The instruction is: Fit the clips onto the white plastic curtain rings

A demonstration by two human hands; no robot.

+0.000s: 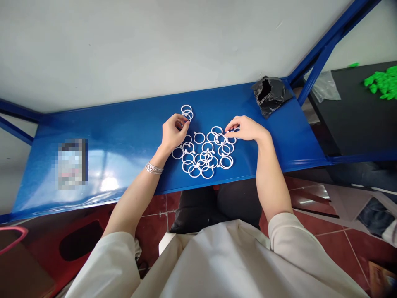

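Note:
Many white plastic rings, each with a small knob on its rim, lie loosely overlapped on the blue table. My left hand is at the upper left of this pile, its thumb and fingers pinched on a white ring; a couple of rings overlap there, just beyond the fingertips. At the right side of the pile, my right hand has its thumb and index finger at the knob of another white ring. The fingers hide part of that ring.
The blue table stands against a pale wall. A crumpled black plastic bag sits at its back right, and a blurred-out rectangular object at the left. Farther right, green pieces and a clear bag lie on a dark surface.

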